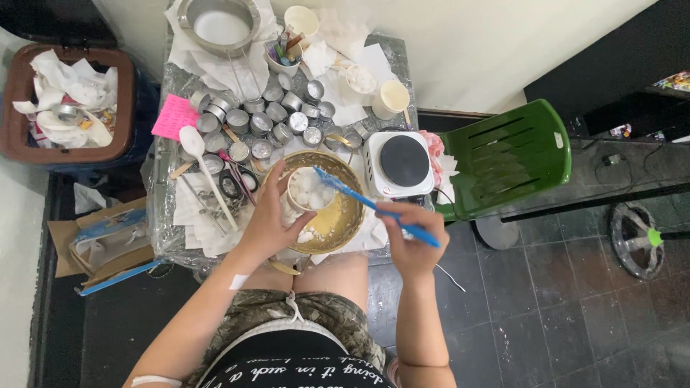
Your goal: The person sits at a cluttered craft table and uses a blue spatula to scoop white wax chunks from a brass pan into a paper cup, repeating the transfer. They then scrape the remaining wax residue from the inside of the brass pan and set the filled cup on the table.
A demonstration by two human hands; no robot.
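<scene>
My fingers (276, 188) of the left hand (267, 219) wrap around a small cream cup (310, 192) heaped with white chunks, clamping it as it sits tipped inside the brass-coloured bowl (343, 224). My right hand (411, 233), just right of the bowl, closes on the handle of a blue spatula (374, 206). Its long axis runs diagonally, handle low and right, flat blade pointing up and left onto the cup's contents.

The bowl is round, metallic and smeared with pale yellowish residue. It rests at the near edge of a small table (399, 54) covered in crinkled foil and white paper. Just left of the bowl lie a white plastic spoon (203, 167) and scissors (231, 184); just right of it stands a white single hot plate (399, 164) with a black disc. Beyond the bowl I see a cluster of small round tins (262, 118), a pink note (174, 116), and farther still a steel pot (218, 26). A green plastic chair (507, 158) sits right of the hot plate, on a dark tiled floor (560, 302). Far left of the bowl, a brown bin (14, 118) holds crumpled paper.
</scene>
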